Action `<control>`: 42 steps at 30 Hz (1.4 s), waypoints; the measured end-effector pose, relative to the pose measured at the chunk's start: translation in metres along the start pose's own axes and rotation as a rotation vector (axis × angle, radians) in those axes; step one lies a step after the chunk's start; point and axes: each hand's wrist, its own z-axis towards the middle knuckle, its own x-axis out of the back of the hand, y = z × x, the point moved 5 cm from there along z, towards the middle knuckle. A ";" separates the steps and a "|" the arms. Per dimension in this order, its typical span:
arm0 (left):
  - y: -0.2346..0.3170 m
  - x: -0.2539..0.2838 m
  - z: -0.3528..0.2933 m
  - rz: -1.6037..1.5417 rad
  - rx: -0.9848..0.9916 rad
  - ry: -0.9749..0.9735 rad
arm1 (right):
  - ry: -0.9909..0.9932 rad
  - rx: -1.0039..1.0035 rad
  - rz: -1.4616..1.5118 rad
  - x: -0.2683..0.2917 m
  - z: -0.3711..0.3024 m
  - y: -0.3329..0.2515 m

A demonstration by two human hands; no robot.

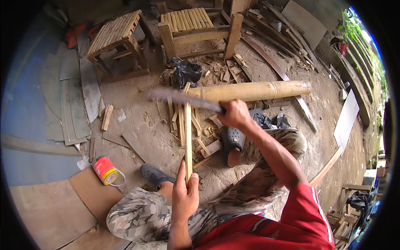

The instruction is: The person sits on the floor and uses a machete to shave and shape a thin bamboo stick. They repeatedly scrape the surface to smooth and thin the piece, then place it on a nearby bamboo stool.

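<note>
My left hand (184, 196) is closed round the lower end of a pale bamboo strip (188, 139), which points away from me. In my right hand (235, 113) is the dark handle of a machete (187, 98). Its long blade, smeared by motion, extends leftward across the strip's far end; whether it touches the strip I cannot tell. A thick bamboo pole (271, 89) lies crosswise on the dirt just beyond the blade, near the strip's far end. Several loose bamboo strips (181, 125) lie on the ground beneath the held one.
Two slatted bamboo stools, one at left (116, 31) and one at centre (187, 20), stand at the back. A black plastic bag (186, 71) and wood scraps lie before them. A red can (104, 168) rests by my left knee. Planks (266, 50) spread at far right.
</note>
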 end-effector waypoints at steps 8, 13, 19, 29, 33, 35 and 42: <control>0.008 -0.004 0.013 -0.523 0.164 -0.216 | 0.157 -0.045 0.128 0.025 -0.025 -0.007; 0.002 0.000 0.022 -0.454 0.095 -0.167 | -0.093 0.215 -0.016 0.006 -0.060 -0.054; -0.001 -0.003 0.014 -0.390 0.118 -0.169 | -0.086 0.277 -0.063 0.008 -0.060 -0.066; 0.001 -0.012 0.002 -0.564 0.185 -0.309 | -0.040 0.092 -0.017 0.002 -0.042 -0.016; -0.005 -0.010 0.005 -0.530 0.205 -0.276 | -0.011 0.316 -0.020 -0.001 -0.059 -0.038; -0.002 -0.009 0.005 -0.508 0.187 -0.257 | -0.015 0.342 -0.106 0.009 -0.055 -0.038; -0.005 0.010 0.003 -0.301 0.093 -0.134 | 0.148 -0.109 -0.033 0.044 -0.029 0.017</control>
